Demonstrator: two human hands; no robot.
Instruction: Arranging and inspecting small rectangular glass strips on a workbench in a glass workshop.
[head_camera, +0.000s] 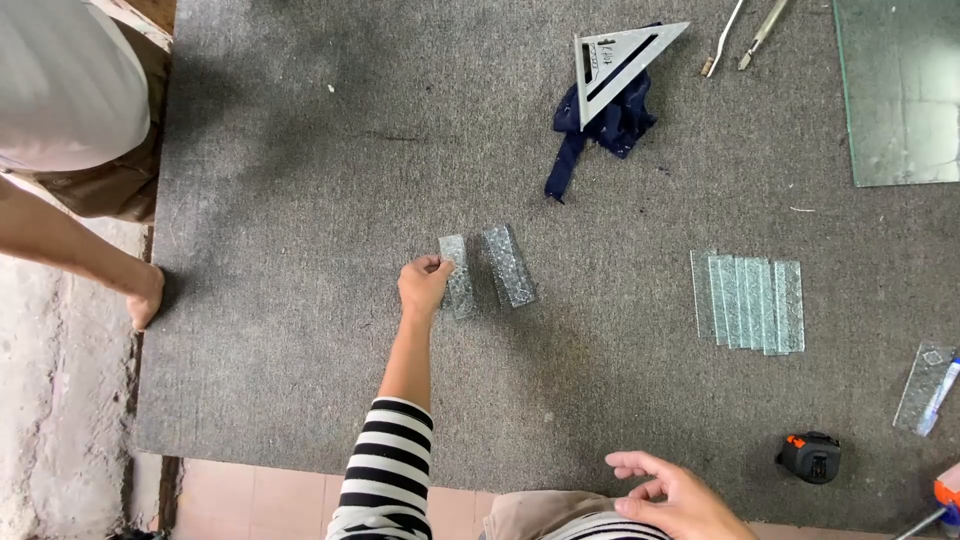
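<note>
My left hand (424, 282) reaches out over the grey felt-covered table (300, 330) and pinches the near-left edge of a small textured glass strip (457, 278). A second, wider textured glass strip (509, 265) lies just right of it, flat and slightly angled. My right hand (672, 494) hovers low near my body at the table's front edge, fingers spread and holding nothing. My left sleeve is black-and-white striped.
A fanned stack of glass strips (750, 302) lies right of centre. A metal triangular square (612, 60) rests on a dark blue cloth (600, 135). A large glass sheet (900, 90), tape measure (812, 456), two metal tools (745, 35) and another person's arm (90, 255) are around.
</note>
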